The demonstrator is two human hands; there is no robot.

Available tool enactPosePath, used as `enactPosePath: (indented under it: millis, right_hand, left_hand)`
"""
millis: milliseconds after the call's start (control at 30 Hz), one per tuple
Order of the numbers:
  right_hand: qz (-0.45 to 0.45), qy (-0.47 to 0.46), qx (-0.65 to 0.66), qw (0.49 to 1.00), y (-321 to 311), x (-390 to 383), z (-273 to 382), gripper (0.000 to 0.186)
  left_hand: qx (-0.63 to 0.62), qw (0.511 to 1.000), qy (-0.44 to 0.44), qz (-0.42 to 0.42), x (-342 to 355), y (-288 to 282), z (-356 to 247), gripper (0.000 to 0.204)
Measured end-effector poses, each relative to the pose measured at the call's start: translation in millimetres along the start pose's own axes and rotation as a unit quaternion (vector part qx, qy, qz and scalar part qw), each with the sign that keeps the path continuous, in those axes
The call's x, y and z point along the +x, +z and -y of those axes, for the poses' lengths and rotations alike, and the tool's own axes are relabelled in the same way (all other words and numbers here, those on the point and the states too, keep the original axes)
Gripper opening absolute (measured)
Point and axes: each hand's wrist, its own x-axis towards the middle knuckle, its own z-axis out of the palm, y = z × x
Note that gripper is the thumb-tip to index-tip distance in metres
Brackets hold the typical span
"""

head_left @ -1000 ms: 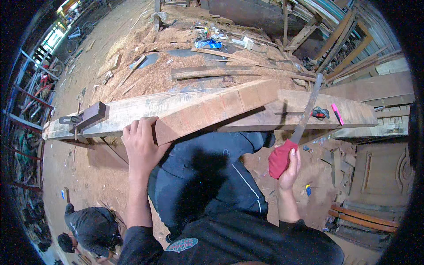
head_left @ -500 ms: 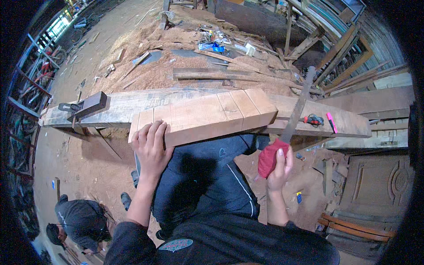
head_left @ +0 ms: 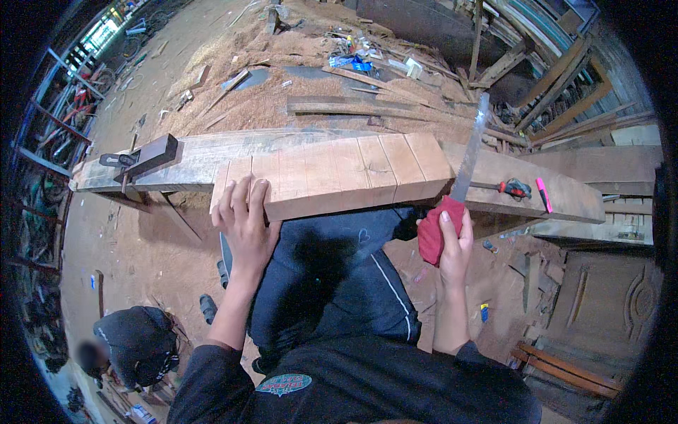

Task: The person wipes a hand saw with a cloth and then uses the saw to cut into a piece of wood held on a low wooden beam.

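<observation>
A thick wooden block [head_left: 318,173], marked with several crosswise lines, lies at an angle on a long wooden beam [head_left: 205,152] in front of me. Near its left end, my left hand [head_left: 244,215] grips the block, fingers over the top face and thumb at the near side. My right hand [head_left: 453,237] is closed round the red cloth-wrapped handle of a handsaw [head_left: 472,155]. The blade points up and away, just beyond the block's right end; whether it touches the wood I cannot tell.
A dark hand plane [head_left: 152,157] sits on the beam's left part. A red-and-black screwdriver [head_left: 515,189] and a pink marker [head_left: 543,194] lie on its right part. Wood shavings and scrap boards [head_left: 339,106] cover the ground behind. A person [head_left: 138,346] crouches at lower left.
My right hand has brought the saw forward, nearer the block's right end, and its blade has swung leftward. My left hand keeps its place on the block. The view has shifted slightly.
</observation>
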Motion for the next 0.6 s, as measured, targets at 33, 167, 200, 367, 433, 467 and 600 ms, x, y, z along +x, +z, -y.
enactPosePath:
  millis: [33, 167, 200, 367, 433, 467, 600]
  right_hand:
    - [-0.004, 0.01, 0.009, 1.0, 1.2, -0.7, 0.4, 0.021]
    - [-0.017, 0.034, 0.06, 0.997, 9.3, -3.7, 14.0, 0.022]
    - [-0.017, 0.029, 0.056, 0.998, 9.4, -3.7, 14.3, 0.023]
    - [-0.005, -0.006, 0.017, 1.0, 0.8, 1.3, 3.0, 0.025]
    - [0.0, -0.007, -0.01, 1.0, -1.0, 3.5, 5.5, 0.026]
    - [0.016, -0.007, -0.003, 1.0, -0.8, 6.4, 3.7, 0.026]
    - [0.01, -0.03, -0.028, 0.999, 5.2, 12.1, -3.3, 0.027]
  left_hand:
    - [0.017, 1.0, -0.011, 0.002, -1.3, -1.7, -1.6, 0.075]
    - [-0.124, 0.986, -0.104, -0.045, -11.1, -9.5, 10.1, 0.095]
    - [-0.195, 0.966, -0.158, -0.061, -18.6, -11.7, 17.8, 0.099]
    - [-0.498, 0.8, -0.331, -0.052, -27.8, -16.8, 40.3, 0.076]
    - [-0.437, 0.845, -0.299, -0.075, -24.5, -12.8, 36.4, 0.06]
    - [-0.448, 0.837, -0.305, -0.078, -23.4, -13.0, 38.4, 0.059]
    - [-0.465, 0.817, -0.325, -0.101, -12.1, -4.4, 35.0, 0.056]
